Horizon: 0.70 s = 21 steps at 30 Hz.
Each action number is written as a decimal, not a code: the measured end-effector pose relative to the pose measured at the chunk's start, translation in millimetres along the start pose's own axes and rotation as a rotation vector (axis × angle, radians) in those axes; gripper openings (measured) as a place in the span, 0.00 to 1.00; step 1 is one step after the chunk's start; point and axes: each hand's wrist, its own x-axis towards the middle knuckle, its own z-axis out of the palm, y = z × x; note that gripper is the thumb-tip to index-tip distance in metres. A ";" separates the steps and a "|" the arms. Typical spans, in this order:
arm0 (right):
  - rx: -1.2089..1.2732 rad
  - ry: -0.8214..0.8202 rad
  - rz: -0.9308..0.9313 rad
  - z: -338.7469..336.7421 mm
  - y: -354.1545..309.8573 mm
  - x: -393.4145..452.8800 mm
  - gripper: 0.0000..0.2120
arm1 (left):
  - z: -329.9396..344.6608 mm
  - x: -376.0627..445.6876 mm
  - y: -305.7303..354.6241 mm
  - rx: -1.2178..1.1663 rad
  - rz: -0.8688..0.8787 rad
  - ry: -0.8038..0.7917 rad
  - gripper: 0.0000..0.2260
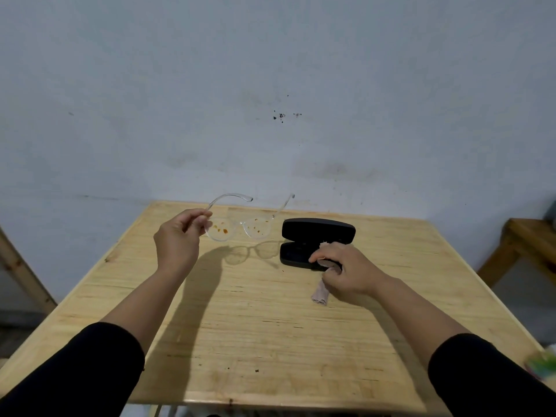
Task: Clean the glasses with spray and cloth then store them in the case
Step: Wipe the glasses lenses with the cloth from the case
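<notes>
Item: clear glasses [240, 228], lenses spotted orange, raised above the far table [270, 326]; our left hand [177, 236] pinches one temple. Right hand [343, 270] grips the cloth [320, 293] beside the open case [316, 242]. Risk: we judge a one-temple pinch may let them twist or drop.

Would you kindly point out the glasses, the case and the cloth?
glasses [258, 229]: head view, on the stained right-side lens.
case [318, 228]: head view, on the open lid.
cloth [320, 294]: head view, on the end hanging below the right hand.
</notes>
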 end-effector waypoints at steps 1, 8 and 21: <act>-0.035 -0.033 -0.007 0.2 2.0 -2.1 0.17 | 1.9 -1.4 -0.9 -0.003 -0.004 -0.007 0.07; -0.110 0.019 0.041 11.2 3.0 -6.8 0.06 | 9.5 -13.0 -4.2 0.005 -0.011 -0.009 0.06; 1.321 0.571 0.332 33.1 -47.3 -22.9 0.05 | 46.2 -54.6 10.8 -0.112 -0.009 -0.143 0.10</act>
